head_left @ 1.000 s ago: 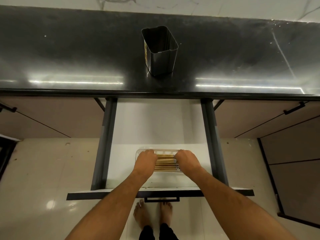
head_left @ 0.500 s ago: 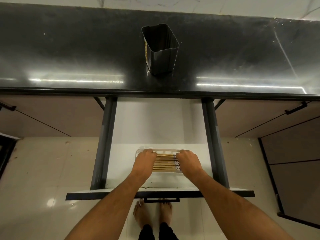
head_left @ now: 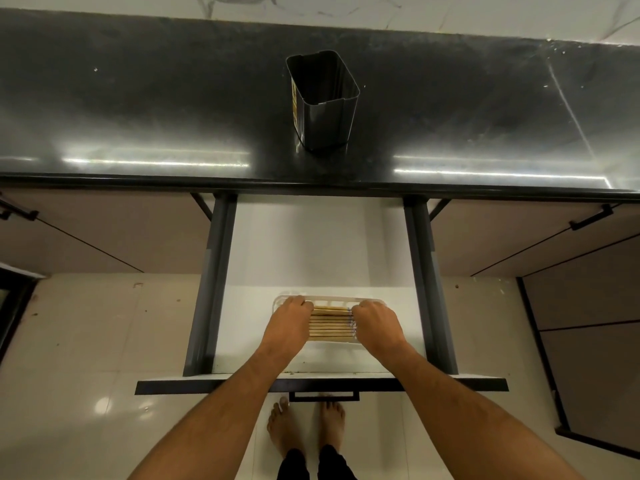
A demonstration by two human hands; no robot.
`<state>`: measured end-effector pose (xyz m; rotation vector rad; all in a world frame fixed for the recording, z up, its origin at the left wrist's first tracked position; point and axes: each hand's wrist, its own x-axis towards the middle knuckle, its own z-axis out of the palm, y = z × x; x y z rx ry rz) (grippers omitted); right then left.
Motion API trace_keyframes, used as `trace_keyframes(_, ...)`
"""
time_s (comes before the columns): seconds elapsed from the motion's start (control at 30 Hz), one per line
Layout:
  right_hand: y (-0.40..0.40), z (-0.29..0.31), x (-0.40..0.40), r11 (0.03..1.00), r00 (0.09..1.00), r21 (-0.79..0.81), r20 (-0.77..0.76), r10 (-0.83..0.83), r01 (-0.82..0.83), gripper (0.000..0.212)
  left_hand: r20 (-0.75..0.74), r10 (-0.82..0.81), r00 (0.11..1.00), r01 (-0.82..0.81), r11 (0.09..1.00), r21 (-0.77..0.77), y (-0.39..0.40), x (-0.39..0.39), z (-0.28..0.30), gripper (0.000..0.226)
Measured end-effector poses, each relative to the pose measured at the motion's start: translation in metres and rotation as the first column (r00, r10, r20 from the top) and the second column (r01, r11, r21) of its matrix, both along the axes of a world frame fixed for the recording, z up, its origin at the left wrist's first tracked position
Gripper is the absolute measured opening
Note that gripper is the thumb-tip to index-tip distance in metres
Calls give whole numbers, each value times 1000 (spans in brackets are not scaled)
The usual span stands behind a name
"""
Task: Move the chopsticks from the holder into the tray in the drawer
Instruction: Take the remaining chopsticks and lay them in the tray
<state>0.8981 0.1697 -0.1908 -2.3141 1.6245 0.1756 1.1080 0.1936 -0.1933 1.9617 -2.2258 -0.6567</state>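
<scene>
Several wooden chopsticks (head_left: 330, 323) lie side by side, left to right, in a clear plastic tray (head_left: 332, 300) on the white floor of the open drawer (head_left: 311, 244). My left hand (head_left: 290, 322) covers their left ends with its fingers curled down over them. At the right ends, my right hand (head_left: 376, 323) grips them the same way. The chopstick tips under both hands are hidden. The dark metal holder (head_left: 322, 98) stands upright on the black countertop (head_left: 138, 109), with no chopsticks showing in it.
The drawer has dark side rails (head_left: 213, 282) and a front panel with a handle (head_left: 323, 396) close to my bare feet (head_left: 304, 427). Closed cabinet doors (head_left: 540, 237) flank the drawer. Behind the tray the drawer floor is bare white.
Both hands have slid slightly apart along the chopsticks, so more of the row shows between them. The chopsticks now lie flatter and more even.
</scene>
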Motion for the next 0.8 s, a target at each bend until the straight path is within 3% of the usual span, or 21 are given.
trace_keyframes(0.1, 5, 6, -8, 967, 964, -209, 248, -92, 146, 7, -72, 60, 996, -69, 989, -133, 1, 5, 9, 31)
trace_keyframes(0.17, 6, 8, -13, 888, 868, -269, 441, -230, 372, 6, -171, 155, 973, -192, 956, -224, 3, 10, 11, 29)
trace_keyframes(0.23, 2, 10, -16, 764, 680, -115, 553, -482, 635, 18, -316, 342, 885, -410, 894, -181, 3, 12, 14, 30)
trace_keyframes(0.3, -3, 8, -18, 587, 448, 154, 504, -738, 794, 32, -428, 560, 709, -616, 788, 9, 2, 12, 16, 33)
trace_keyframes(0.37, -6, 4, -22, 466, 314, 342, 416, -854, 816, 42, -426, 739, 522, -719, 650, 248, -1, 13, 11, 36)
trace_keyframes(0.43, -5, 1, -23, 409, 237, 464, 385, -892, 786, 50, -375, 850, 370, -734, 515, 442, -3, 14, 6, 31)
trace_keyframes(0.53, -3, -4, -18, 385, 227, 524, 341, -912, 760, 50, -364, 888, 279, -717, 445, 536, -1, 14, 1, 28)
trace_keyframes(0.8, 0, -5, -8, 426, 290, 479, 333, -897, 768, 48, -326, 889, 321, -723, 453, 523, 1, 18, -4, 31)
